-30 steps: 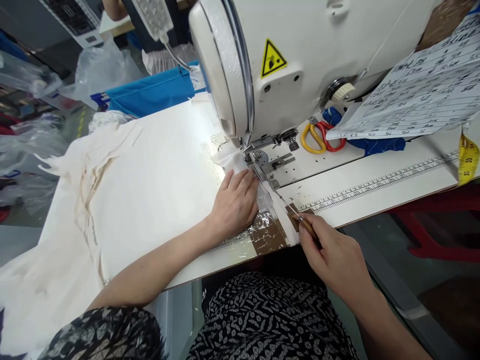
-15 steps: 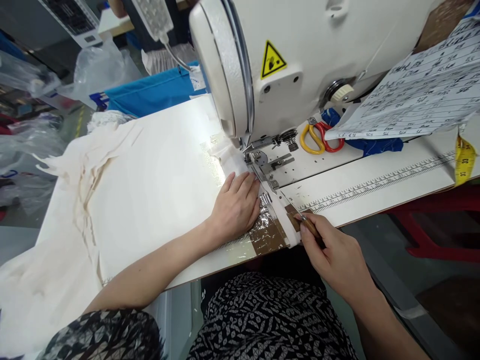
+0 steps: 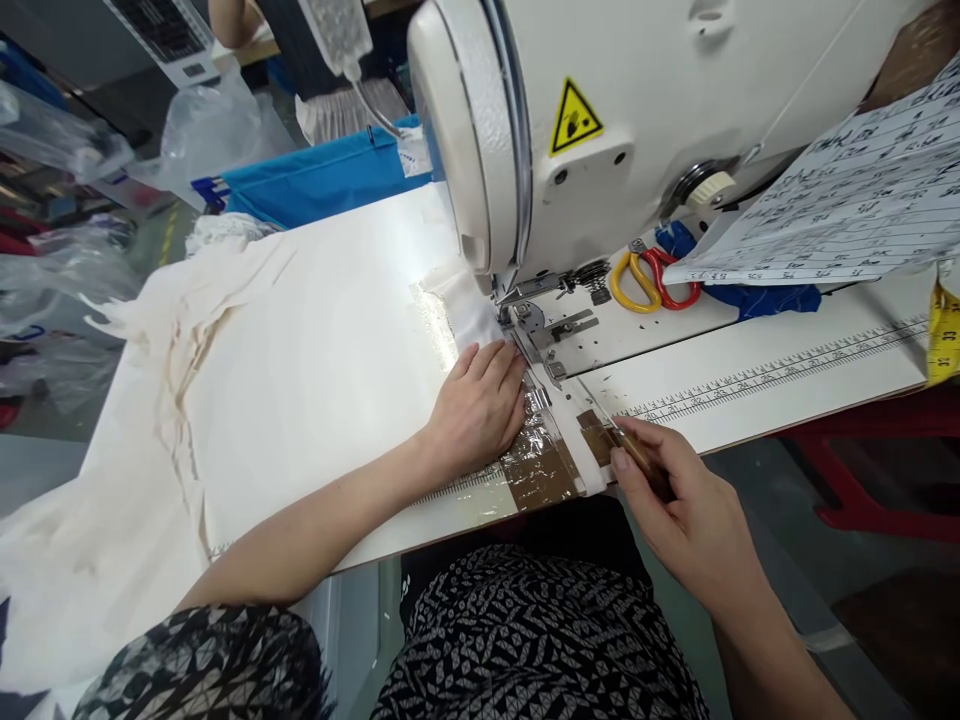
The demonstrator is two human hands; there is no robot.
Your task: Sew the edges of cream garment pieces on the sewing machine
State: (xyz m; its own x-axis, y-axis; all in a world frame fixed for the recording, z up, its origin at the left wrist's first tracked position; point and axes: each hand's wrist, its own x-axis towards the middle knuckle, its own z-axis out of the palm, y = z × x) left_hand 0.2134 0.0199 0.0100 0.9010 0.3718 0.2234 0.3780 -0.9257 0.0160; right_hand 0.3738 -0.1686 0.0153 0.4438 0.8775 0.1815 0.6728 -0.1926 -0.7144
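My left hand [image 3: 480,412] lies flat, fingers stretched out, just in front of the needle area of a white sewing machine [image 3: 600,120]. Under and beyond its fingertips shows a white fabric piece [image 3: 471,308], reaching the presser foot [image 3: 513,318]. A narrow white strip [image 3: 577,445] runs from the metal guide down to the table's front edge. In my right hand [image 3: 679,490] is an awl [image 3: 641,458], its wooden handle gripped between thumb and fingers. The thin metal shaft points up and left toward the guide.
Yellow-and-red-handled scissors [image 3: 654,280] lie beside the machine, near blue cloth [image 3: 776,297] and a handwritten sheet [image 3: 840,190]. Cream fabric [image 3: 90,540] covers the table's left side. A tape measure [image 3: 943,335] hangs at right. Behind stands a blue cloth bin [image 3: 315,180]; another person is beyond.
The view has shifted slightly, so the machine appears further right. More white fabric shows beyond my left fingertips. My right hand with the awl sits a little further from the strip.
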